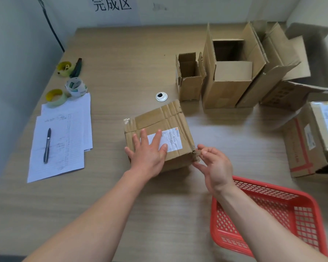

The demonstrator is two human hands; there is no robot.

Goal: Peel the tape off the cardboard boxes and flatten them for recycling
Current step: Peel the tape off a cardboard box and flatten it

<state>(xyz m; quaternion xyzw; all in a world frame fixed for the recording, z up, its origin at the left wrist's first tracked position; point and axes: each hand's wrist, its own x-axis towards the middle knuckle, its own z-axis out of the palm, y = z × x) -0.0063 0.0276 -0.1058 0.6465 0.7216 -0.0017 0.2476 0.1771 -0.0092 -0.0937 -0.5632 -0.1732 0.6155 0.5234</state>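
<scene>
Head view: a closed cardboard box (pixel 159 133) with a white shipping label (pixel 169 139) sits at the centre of the counter (pixel 121 72); the left hand (pixel 148 154) lies flat on its top with fingers spread straight, while the right hand (pixel 214 167) pinches a strip of brown tape (pixel 196 155) at the box's near right corner. Three open-flapped empty boxes (pixel 225 76) stand upright behind it, a taped box (pixel 311 140) sits at the right edge, and a red mesh basket (pixel 273 210) lies near the right forearm. Tape rolls (pixel 75 86), papers (pixel 62 140) and a pen (pixel 47 145) lie on the left.
</scene>
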